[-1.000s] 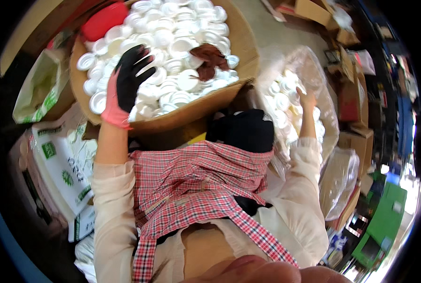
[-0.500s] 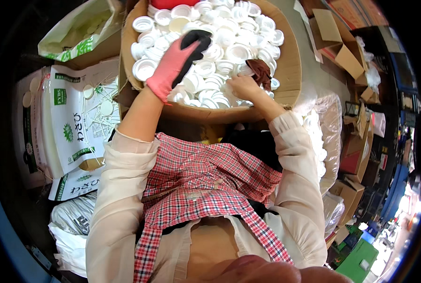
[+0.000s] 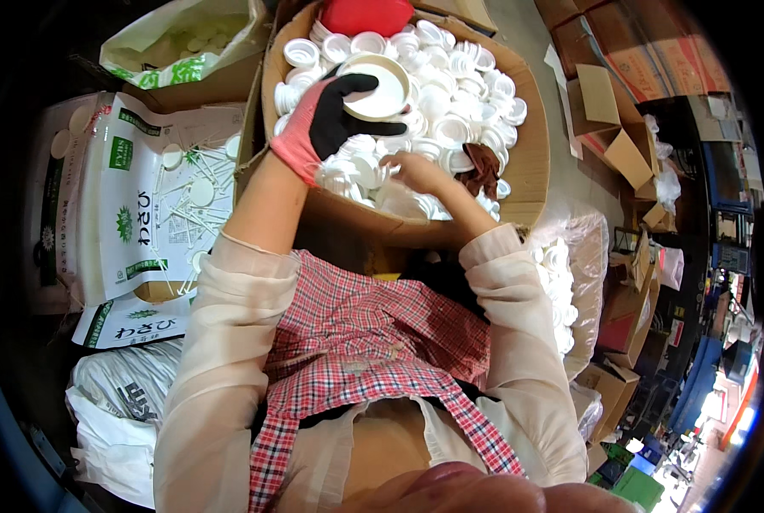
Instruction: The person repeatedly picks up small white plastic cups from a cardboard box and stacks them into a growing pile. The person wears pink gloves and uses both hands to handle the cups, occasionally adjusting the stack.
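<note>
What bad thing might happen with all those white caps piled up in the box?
The left hand holds a large white lid only by its edge, so it might slip. The cardboard box is heaped with small white caps near its rim, and the right hand digging in could push some over.

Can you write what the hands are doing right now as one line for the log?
left hand: gloved, holding round cream lid | right hand: bare, among white caps | cardboard box: full

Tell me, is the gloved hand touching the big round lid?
Touching. The head view shows the left hand, in a pink and black glove, with fingers curled over the rim of the big cream lid.
</note>
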`<move>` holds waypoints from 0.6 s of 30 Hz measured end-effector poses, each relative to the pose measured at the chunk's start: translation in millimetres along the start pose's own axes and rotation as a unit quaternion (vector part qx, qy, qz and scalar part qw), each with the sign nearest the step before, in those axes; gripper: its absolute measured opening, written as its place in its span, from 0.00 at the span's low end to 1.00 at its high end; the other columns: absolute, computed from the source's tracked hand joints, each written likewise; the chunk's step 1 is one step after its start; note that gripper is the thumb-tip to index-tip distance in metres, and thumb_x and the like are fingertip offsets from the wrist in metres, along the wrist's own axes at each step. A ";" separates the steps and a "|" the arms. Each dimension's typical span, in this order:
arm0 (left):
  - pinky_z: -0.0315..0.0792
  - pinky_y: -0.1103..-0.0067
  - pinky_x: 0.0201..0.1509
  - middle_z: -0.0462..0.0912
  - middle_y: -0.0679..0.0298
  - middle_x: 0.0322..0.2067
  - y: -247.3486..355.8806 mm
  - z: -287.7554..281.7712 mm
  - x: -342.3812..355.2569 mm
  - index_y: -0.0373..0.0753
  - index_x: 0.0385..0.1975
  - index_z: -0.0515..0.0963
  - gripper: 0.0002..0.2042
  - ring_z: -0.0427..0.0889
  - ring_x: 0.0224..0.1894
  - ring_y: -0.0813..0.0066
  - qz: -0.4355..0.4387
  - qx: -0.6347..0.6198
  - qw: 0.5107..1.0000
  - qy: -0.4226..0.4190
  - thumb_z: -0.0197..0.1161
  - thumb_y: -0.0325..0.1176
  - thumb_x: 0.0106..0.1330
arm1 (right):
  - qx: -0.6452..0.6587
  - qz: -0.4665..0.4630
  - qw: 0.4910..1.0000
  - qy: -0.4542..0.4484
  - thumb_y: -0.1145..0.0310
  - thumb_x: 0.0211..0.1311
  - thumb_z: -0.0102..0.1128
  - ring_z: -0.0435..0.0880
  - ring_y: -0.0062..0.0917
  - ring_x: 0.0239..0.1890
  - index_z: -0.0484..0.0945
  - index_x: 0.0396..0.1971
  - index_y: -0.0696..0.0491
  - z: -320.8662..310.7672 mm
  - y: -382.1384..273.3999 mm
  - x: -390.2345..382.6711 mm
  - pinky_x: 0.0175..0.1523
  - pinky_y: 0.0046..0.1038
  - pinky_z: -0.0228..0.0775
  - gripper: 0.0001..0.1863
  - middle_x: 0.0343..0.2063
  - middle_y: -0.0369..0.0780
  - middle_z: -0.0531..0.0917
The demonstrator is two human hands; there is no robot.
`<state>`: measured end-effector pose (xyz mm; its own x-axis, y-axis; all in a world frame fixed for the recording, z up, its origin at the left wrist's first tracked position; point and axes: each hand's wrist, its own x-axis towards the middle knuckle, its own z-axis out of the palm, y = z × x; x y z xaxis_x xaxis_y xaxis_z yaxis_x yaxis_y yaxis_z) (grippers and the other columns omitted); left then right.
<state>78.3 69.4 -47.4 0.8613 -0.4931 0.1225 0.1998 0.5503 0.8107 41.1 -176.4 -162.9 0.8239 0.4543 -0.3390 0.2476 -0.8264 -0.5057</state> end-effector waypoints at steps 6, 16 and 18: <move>0.72 0.73 0.57 0.80 0.58 0.48 -7.4 4.9 -2.4 0.31 0.55 0.67 0.32 0.79 0.50 0.69 0.239 0.309 0.920 0.020 0.75 0.28 0.50 | -0.148 -0.077 0.985 0.046 0.70 0.54 0.63 0.79 0.42 0.38 0.78 0.35 0.51 10.8 -14.5 2.3 0.43 0.40 0.71 0.08 0.31 0.44 0.77; 0.72 0.72 0.57 0.80 0.58 0.48 -10.2 18.7 -0.2 0.32 0.55 0.67 0.31 0.79 0.50 0.69 0.137 0.137 0.981 0.004 0.73 0.28 0.52 | -0.060 0.030 0.974 0.217 0.70 0.48 0.64 0.81 0.44 0.31 0.77 0.28 0.55 8.7 15.2 0.3 0.37 0.40 0.72 0.08 0.26 0.47 0.81; 0.72 0.72 0.57 0.80 0.58 0.48 -10.2 20.5 0.0 0.32 0.56 0.67 0.30 0.80 0.50 0.69 0.124 0.126 0.984 -0.005 0.73 0.28 0.52 | 0.005 0.037 0.951 0.308 0.72 0.46 0.63 0.80 0.45 0.30 0.76 0.26 0.56 2.4 -2.7 -0.9 0.36 0.42 0.71 0.07 0.24 0.48 0.80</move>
<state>66.6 50.0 -44.0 0.8645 -0.3711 0.3390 -0.1394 0.4709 0.8711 38.4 -173.8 -163.0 0.9820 0.1110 0.1529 0.1744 -0.8438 -0.5076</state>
